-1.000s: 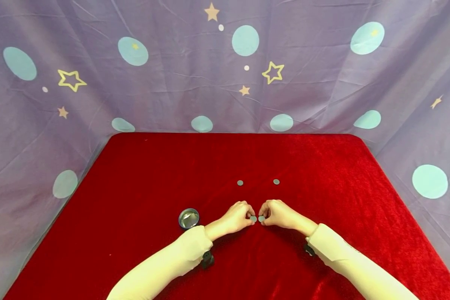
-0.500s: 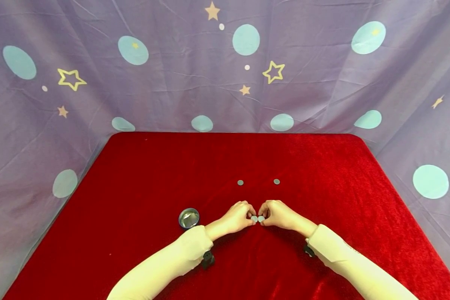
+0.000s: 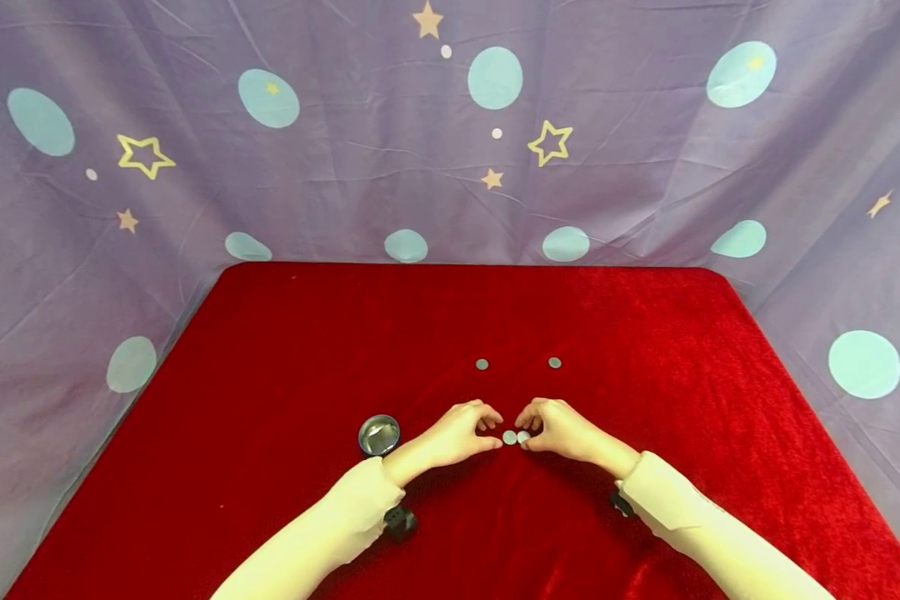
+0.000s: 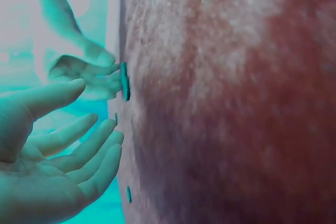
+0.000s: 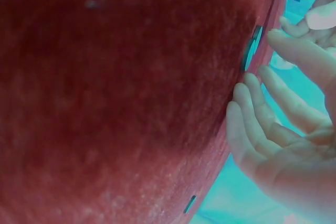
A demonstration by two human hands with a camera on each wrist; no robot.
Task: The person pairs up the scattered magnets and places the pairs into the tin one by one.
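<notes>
Two small pale round discs, a left disc (image 3: 510, 437) and a right disc (image 3: 523, 437), lie side by side on the red cloth between my hands. My left hand (image 3: 461, 433) is just left of them, its thumb and fingers spread apart around nothing. On the other side, my right hand (image 3: 561, 429) has its thumb and fingertips right at the right disc. The right wrist view shows that hand's fingers (image 5: 252, 124) relaxed and apart, with the discs (image 5: 249, 53) seen edge-on beyond them. Both palms are bare in the wrist views.
Farther back lie two more discs, one (image 3: 482, 364) toward the left and one (image 3: 555, 362) toward the right. A small round metal dish (image 3: 378, 435) with a blue outer side stands beside my left forearm. A patterned purple curtain (image 3: 360, 150) rises behind the red table.
The two near discs came together from slightly apart. My left hand then let go of its disc and drew back to the left; the right hand has loosened but stayed in place.
</notes>
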